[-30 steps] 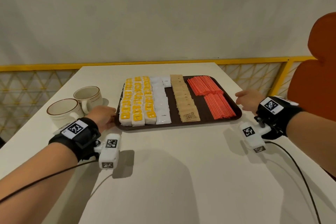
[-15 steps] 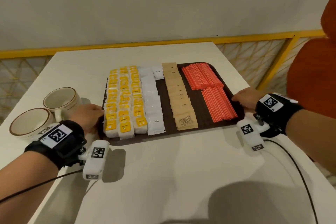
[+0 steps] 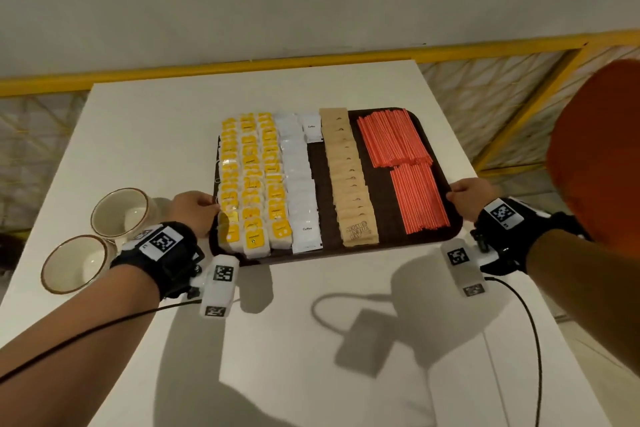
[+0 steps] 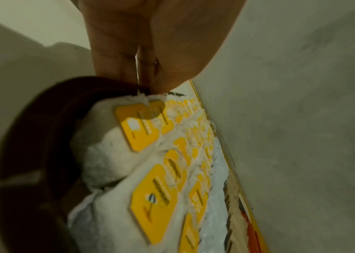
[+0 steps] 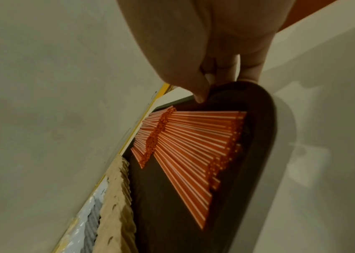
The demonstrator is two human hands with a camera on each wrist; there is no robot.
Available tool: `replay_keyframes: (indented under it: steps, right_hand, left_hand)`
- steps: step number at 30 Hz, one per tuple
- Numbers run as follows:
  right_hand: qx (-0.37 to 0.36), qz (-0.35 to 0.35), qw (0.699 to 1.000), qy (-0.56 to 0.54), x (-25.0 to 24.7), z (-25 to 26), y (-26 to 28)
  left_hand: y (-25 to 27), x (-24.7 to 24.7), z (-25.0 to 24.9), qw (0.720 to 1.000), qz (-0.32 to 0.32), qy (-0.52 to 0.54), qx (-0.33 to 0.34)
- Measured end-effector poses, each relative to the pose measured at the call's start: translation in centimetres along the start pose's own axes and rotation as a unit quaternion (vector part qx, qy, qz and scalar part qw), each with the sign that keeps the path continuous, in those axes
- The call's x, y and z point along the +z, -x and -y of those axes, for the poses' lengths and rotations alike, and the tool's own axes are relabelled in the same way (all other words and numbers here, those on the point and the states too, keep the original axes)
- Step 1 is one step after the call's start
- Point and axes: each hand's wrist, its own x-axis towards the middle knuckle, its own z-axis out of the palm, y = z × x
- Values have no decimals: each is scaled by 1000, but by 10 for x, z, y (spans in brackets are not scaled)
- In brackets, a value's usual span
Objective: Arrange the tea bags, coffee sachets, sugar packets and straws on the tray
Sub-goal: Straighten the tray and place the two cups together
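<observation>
Brown and round-cornered, the tray (image 3: 384, 246) sits on the white desk (image 3: 311, 340), left hand (image 3: 194, 210) and right hand (image 3: 472, 192) gripping its side rims. Yellow-tagged tea bags (image 3: 249, 180), glossy white coffee sachets (image 3: 299, 184), tan paper sugar packets (image 3: 349, 177), thin red straws (image 3: 408, 170) fill it in rows.

Dark tray (image 3: 388, 246) (fully stocked) gripped both sides.

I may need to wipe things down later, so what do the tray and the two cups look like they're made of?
The tray looks like dark brown moulded plastic, possibly wood-look: matte face, rounded raised rim with a dull sheen in the right wrist view. The two cups look like glazed ceramic: glossy cream bodies with a brown line round each rim. Neither can be told for certain.
</observation>
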Motion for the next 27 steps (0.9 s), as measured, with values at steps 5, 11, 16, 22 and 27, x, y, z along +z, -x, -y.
replay_keyframes:
  steps: [5,11,16,22,27]
  right_hand:
    - [16,2,1000,-12,-11,22,-30]
    - [5,-10,1000,-16,-9,56,-74]
    - [10,-18,999,-34,-7,76,-103]
    - [15,-48,995,-83,-4,86,-132]
    - [38,-55,991,-116,-7,88,-146]
  left_hand:
    - [-42,-3,-24,1000,-2,-5,-8]
    - [-82,-2,-53,1000,0,-15,-23]
    - [-112,-1,-66,999,-1,-8,-31]
    - [-143,-5,-82,997,8,59,-55]
    - [-152,-3,-89,980,51,170,-95]
